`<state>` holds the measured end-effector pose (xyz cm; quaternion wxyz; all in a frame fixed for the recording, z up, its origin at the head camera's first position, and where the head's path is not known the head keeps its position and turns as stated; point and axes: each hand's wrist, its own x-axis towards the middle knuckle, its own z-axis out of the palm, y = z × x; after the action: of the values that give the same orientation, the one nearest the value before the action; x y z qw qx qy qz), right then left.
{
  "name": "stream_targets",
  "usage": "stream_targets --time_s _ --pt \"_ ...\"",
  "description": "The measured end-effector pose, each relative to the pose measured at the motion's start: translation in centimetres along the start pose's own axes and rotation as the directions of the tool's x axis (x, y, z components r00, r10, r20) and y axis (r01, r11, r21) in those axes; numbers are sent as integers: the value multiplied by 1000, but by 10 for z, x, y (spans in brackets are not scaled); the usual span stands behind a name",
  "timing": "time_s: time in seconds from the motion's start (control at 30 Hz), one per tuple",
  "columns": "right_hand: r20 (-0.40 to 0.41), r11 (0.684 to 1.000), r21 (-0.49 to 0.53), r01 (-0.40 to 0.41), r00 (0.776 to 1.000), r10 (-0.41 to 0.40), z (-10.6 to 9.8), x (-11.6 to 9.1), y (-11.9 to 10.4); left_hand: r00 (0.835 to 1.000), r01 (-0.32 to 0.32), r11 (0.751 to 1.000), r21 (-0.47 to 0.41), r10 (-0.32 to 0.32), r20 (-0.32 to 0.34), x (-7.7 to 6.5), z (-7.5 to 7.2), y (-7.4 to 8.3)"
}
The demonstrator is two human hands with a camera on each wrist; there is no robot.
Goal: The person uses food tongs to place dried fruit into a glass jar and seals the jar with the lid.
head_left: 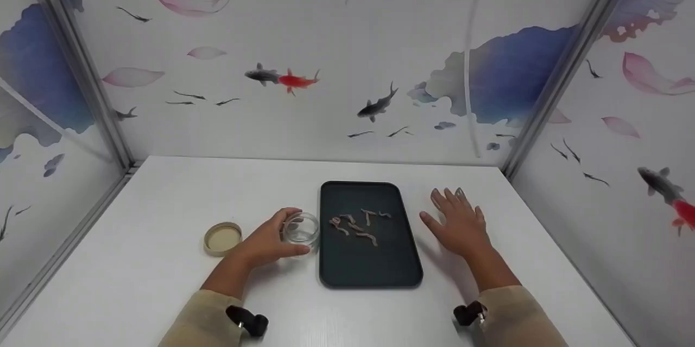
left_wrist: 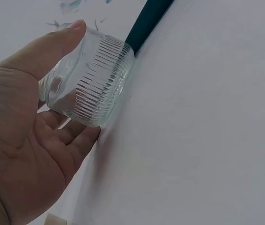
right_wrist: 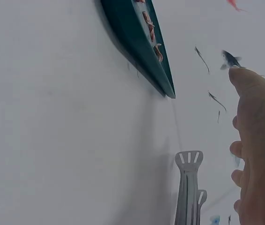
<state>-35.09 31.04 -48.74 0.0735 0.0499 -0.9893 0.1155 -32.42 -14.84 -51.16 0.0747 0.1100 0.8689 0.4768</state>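
My left hand (head_left: 266, 239) grips a small clear glass jar (head_left: 302, 232), thumb on the near side and fingers on the far side. The jar is uncovered and close against the left edge of a dark green tray (head_left: 369, 271). Ribbed glass shows on the jar's lower wall (left_wrist: 99, 82) in the left wrist view. Several brownish, twisted dried strips (head_left: 367, 238) lie on the tray. My right hand (head_left: 459, 225) is spread, palm down, to the right of the tray. Near it, the right wrist view shows metal tongs (right_wrist: 188, 183) with slotted ends; in the head view they are hidden.
A round beige lid (head_left: 222, 239) lies on the white table (head_left: 282, 314), left of my left hand. Printed panels (head_left: 336, 26) with fish and petals enclose the table at the back and sides, joined by metal posts (head_left: 570, 70).
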Motion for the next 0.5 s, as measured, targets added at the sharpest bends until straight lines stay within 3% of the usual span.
stream_targets --time_s 0.27,0.5 --pt "16 996 73 -49 999 48 -5 3 17 1000 -6 1000 -7 6 -10 -1 1 -1" --pt "37 989 49 -139 990 137 -4 6 33 999 -47 999 -5 47 10 0 0 0"
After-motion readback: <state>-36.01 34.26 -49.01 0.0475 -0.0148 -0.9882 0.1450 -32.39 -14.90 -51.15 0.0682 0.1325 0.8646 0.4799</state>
